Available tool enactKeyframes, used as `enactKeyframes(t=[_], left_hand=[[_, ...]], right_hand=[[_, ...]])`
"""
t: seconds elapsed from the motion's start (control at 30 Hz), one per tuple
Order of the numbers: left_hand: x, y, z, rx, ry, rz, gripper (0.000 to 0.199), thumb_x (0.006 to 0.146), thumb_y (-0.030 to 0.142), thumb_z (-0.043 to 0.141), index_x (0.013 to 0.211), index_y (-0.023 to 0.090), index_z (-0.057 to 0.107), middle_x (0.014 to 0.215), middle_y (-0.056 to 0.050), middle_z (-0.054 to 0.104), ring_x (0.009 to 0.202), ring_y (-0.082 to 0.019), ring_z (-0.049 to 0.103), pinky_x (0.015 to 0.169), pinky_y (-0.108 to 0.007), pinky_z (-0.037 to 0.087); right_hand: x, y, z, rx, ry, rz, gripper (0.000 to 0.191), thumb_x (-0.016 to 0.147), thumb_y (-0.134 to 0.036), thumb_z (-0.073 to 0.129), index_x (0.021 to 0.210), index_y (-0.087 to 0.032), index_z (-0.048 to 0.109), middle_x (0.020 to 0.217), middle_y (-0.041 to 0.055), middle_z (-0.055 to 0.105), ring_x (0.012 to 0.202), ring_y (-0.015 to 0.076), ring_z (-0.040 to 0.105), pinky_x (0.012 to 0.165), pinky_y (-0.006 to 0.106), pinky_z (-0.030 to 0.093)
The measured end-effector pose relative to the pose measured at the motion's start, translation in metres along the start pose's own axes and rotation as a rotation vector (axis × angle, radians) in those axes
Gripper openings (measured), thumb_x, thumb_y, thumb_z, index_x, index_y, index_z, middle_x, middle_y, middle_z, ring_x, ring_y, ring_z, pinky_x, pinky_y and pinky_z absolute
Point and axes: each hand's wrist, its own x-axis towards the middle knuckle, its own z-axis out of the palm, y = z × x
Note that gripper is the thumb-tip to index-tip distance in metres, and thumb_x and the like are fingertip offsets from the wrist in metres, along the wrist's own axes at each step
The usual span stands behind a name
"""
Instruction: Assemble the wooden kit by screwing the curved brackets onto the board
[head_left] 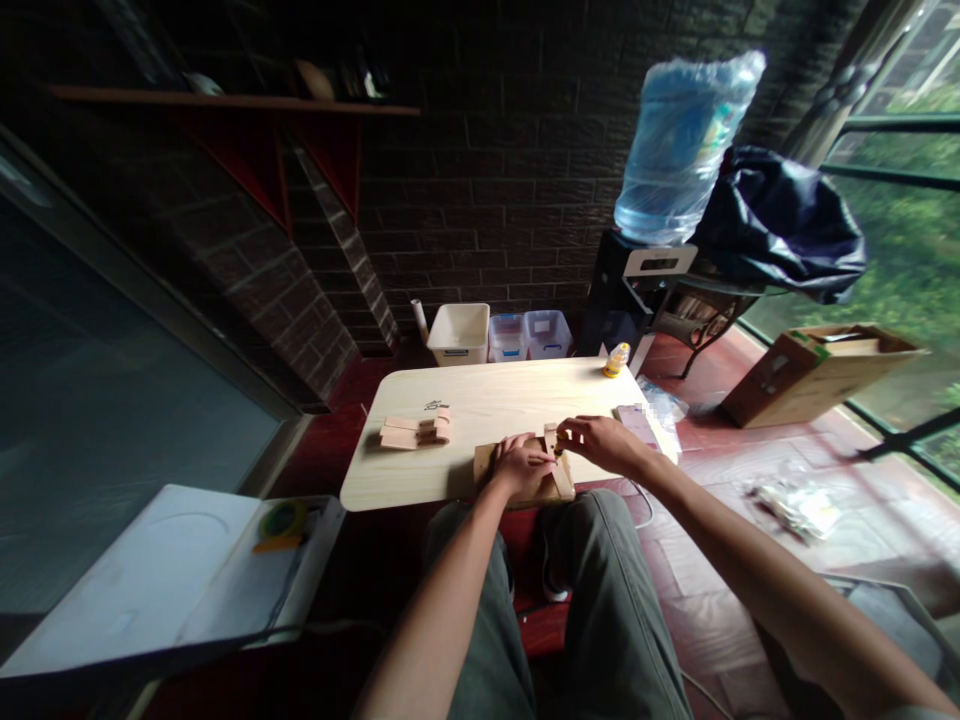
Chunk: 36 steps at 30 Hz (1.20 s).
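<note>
A brown wooden board [486,462] lies at the near edge of the pale table, with a lighter wooden strip [559,478] across its right end. My left hand [516,466] rests over the board and holds it, its fingertips reaching right to the strip. At the strip's far end, my right hand [598,442] has its fingers pinched together around something small and partly yellow, too hidden to name. Farther left on the table sit several light wooden pieces [412,432], with small dark metal parts [435,405] just behind them.
The pale table [480,390] carries a yellow-capped bottle [616,360] at its far right corner and a flat pinkish object [636,425] at its right edge. Plastic bins [459,335] and a water dispenser [645,270] stand behind it. A cardboard box [802,375] is at right.
</note>
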Motion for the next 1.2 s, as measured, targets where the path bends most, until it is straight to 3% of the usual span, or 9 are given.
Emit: enactKeyframes(t=[0.23, 0.43, 0.53, 0.8, 0.97, 1.2], left_hand=[[-0.0012, 0.0010, -0.0028, 0.005, -0.007, 0.007, 0.025, 0.083, 0.054, 0.067, 0.104, 0.045, 0.078, 0.145, 0.004, 0.055, 0.141, -0.028, 0.041, 0.123, -0.048, 0.026], [-0.0025, 0.0024, -0.0040, -0.008, -0.003, 0.006, 0.022, 0.083, 0.053, 0.068, 0.101, 0.046, 0.078, 0.145, 0.005, 0.055, 0.140, -0.028, 0.041, 0.123, -0.049, 0.026], [-0.0031, 0.0025, -0.0043, -0.017, -0.006, 0.000, 0.022, 0.082, 0.053, 0.069, 0.101, 0.046, 0.078, 0.145, 0.005, 0.055, 0.141, -0.028, 0.041, 0.123, -0.049, 0.025], [-0.0031, 0.0017, -0.0037, -0.008, 0.014, 0.015, 0.021, 0.082, 0.053, 0.069, 0.100, 0.046, 0.078, 0.144, 0.005, 0.055, 0.139, -0.028, 0.042, 0.123, -0.048, 0.026], [-0.0035, 0.0029, -0.0044, 0.002, 0.010, 0.006, 0.020, 0.083, 0.053, 0.068, 0.099, 0.047, 0.078, 0.144, 0.006, 0.055, 0.139, -0.028, 0.042, 0.123, -0.048, 0.027], [-0.0021, 0.0030, -0.0049, 0.002, -0.017, -0.001, 0.022, 0.083, 0.052, 0.068, 0.102, 0.046, 0.078, 0.145, 0.006, 0.054, 0.141, -0.028, 0.041, 0.124, -0.049, 0.025]], right_hand=[[-0.0003, 0.0065, 0.0044, 0.050, -0.004, -0.008, 0.030, 0.101, -0.035, 0.053, 0.123, -0.028, 0.072, 0.113, 0.0065, 0.077, 0.093, 0.0214, 0.073, 0.076, 0.027, 0.050], [-0.0017, 0.0031, -0.0021, 0.010, 0.007, 0.015, 0.027, 0.100, -0.042, 0.056, 0.107, -0.025, 0.075, 0.092, 0.0045, 0.078, 0.070, 0.0163, 0.069, 0.066, 0.025, 0.044], [-0.0010, 0.0020, 0.0000, -0.005, 0.022, 0.034, 0.028, 0.099, -0.044, 0.056, 0.103, -0.024, 0.075, 0.089, 0.0043, 0.078, 0.068, 0.0154, 0.068, 0.065, 0.024, 0.043], [-0.0029, 0.0035, -0.0011, 0.090, 0.006, -0.020, 0.032, 0.102, -0.035, 0.051, 0.127, -0.023, 0.068, 0.111, 0.0099, 0.075, 0.094, 0.0219, 0.071, 0.081, 0.031, 0.051], [-0.0043, 0.0035, 0.0020, 0.137, 0.023, -0.047, 0.033, 0.103, -0.027, 0.045, 0.131, -0.021, 0.062, 0.116, 0.0123, 0.069, 0.095, 0.0207, 0.069, 0.085, 0.033, 0.052], [-0.0029, -0.0032, -0.0037, 0.125, 0.021, -0.013, 0.021, 0.100, -0.037, 0.057, 0.106, -0.021, 0.069, 0.095, 0.0055, 0.070, 0.077, 0.0163, 0.066, 0.071, 0.027, 0.048]])
